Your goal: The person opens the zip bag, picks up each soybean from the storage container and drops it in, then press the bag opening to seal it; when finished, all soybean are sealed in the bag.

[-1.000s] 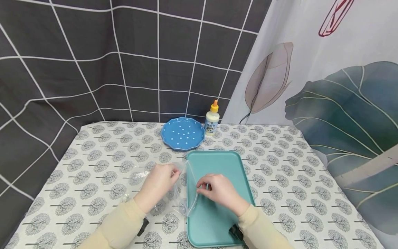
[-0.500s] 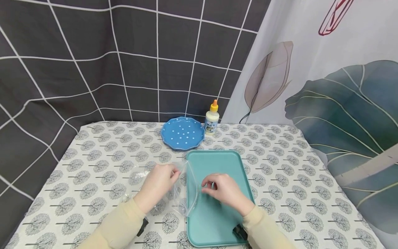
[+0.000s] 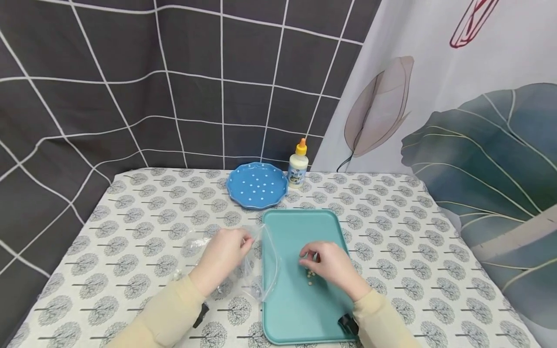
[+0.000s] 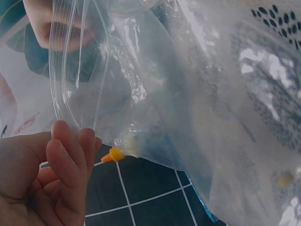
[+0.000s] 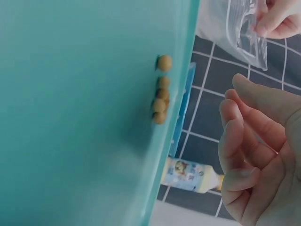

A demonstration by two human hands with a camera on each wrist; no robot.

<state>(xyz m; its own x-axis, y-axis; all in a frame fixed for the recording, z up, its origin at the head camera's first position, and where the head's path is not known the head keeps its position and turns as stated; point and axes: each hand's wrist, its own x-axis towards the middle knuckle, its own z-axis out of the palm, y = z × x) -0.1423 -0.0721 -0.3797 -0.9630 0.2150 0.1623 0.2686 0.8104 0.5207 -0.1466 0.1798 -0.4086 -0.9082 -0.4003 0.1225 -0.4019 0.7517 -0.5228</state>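
Note:
My left hand (image 3: 226, 251) pinches the edge of a clear zip bag (image 3: 271, 261), whose mouth gapes over the tray's left side. In the left wrist view the bag's ridged seal strip runs up from the fingertips, and a tan bean (image 4: 285, 179) shows through the plastic. Above the teal tray (image 3: 287, 319), my right hand (image 3: 328, 263) hangs with loosely curled fingers. Its thumb and fingers are apart with nothing between them in the right wrist view. Several small round tan beans (image 5: 160, 104) lie close together on the tray below that hand.
Behind the tray sits a blue scalloped plate (image 3: 256, 186) with white dots. A glue-type squeeze bottle (image 3: 297, 169) with a yellow cap stands at its right. A dark grid-patterned cloth (image 3: 187, 87) hangs at the table's back edge.
My right hand has moved right, away from the bag's mouth, and the tan beans now show on the tray under it. The left hand keeps its hold on the bag.

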